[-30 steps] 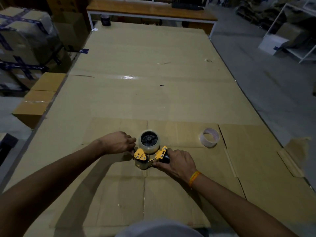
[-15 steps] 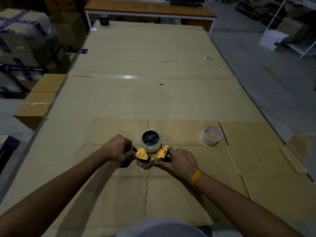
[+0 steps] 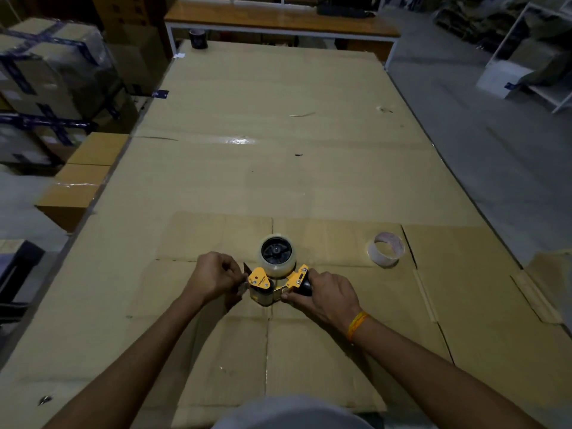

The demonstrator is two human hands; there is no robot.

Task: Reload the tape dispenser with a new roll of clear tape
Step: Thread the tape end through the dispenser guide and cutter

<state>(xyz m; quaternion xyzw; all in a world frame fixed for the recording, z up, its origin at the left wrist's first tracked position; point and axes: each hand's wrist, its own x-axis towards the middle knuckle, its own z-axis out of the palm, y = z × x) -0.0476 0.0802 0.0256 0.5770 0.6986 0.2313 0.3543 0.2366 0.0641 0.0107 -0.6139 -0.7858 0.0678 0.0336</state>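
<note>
A yellow and black tape dispenser (image 3: 263, 281) lies on its side on the cardboard-covered table (image 3: 278, 168). A roll of clear tape (image 3: 277, 254) sits on its black hub. My right hand (image 3: 325, 292) grips the dispenser's black handle. My left hand (image 3: 215, 275) is closed at the dispenser's front end, fingers pinched by the blade and roller; whether it holds the tape end is too small to tell. An empty tape core (image 3: 386, 248) lies on the table to the right of the dispenser.
A dark tape roll (image 3: 198, 38) stands at the table's far left corner. Stacked wrapped boxes (image 3: 52, 75) and a brown carton (image 3: 77, 187) sit left of the table. A wooden bench (image 3: 278, 18) runs behind it. White shelving (image 3: 538, 57) stands at the far right.
My left hand has moved right, from beside the roll to the dispenser's front end, and closed there. My right hand has kept its grip on the handle.
</note>
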